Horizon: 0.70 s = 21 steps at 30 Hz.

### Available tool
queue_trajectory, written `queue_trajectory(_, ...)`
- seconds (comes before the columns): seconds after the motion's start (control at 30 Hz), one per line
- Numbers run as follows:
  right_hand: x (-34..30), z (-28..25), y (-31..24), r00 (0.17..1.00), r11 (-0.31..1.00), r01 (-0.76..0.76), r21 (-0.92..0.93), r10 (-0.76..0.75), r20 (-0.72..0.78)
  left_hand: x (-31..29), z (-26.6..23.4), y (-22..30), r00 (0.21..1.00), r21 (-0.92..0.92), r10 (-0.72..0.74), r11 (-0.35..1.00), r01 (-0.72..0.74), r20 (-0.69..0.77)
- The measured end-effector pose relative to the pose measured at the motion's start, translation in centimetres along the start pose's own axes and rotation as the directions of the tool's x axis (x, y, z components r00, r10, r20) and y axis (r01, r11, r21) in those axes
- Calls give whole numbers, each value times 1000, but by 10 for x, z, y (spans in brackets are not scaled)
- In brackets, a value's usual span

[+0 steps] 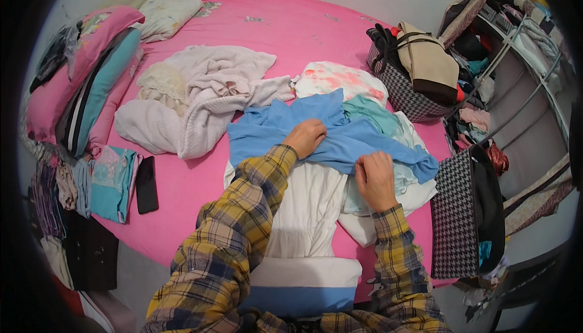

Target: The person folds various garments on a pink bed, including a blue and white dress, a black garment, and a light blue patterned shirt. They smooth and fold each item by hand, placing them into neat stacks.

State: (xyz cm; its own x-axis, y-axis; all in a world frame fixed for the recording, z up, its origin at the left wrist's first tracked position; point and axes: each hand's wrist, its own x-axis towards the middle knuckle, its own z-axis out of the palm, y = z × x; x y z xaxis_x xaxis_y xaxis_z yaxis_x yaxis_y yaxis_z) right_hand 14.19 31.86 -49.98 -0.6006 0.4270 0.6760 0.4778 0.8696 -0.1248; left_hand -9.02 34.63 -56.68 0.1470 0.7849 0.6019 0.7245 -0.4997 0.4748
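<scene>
A crumpled blue garment (267,123) lies spread over a pile of clothes on the bed. My left hand (306,138) rests on its middle, fingers curled into the fabric. Lower and to the right, my right hand (375,181) is closed on the garment's near edge, its fingertips partly hidden. Beneath the blue cloth a long white garment (303,205) hangs toward me, ending by a white and blue folded cloth (303,284). Green cloth (371,111) and a white piece with red blotches (340,81) lie just beyond.
On the pink bed sheet (273,29), a rumpled pale blanket (212,72) lies left. A phone (147,185) sits beside folded turquoise clothes (114,181). Houndstooth storage boxes (456,211) stand right, near a metal rack (525,99) of clothes. Stacked pillows (103,84) fill the far left.
</scene>
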Motion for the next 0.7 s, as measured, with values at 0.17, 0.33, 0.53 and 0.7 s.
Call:
queue_trajectory(0.17, -22, -23, -12, 997, 1000, 2, 17, -4, 82, 12, 1, -3, 984, 2, -89, 996, 91, -153)
queue_trajectory(0.33, -46, -11, 3, 985, 989, -124, 84, 112, 133, 8, 4, 7, 980, -35, -169, 985, 167, -108)
queue_trajectory(0.53, -39, -21, 10, 787, 795, -587, 152, 605, -123, -42, -41, 4, 956, -73, -268, 963, 261, -115)
queue_trajectory(0.7, -49, -4, 33, 694, 707, -678, 201, 706, -142, -89, -43, 24, 994, 86, -105, 991, 102, 27)
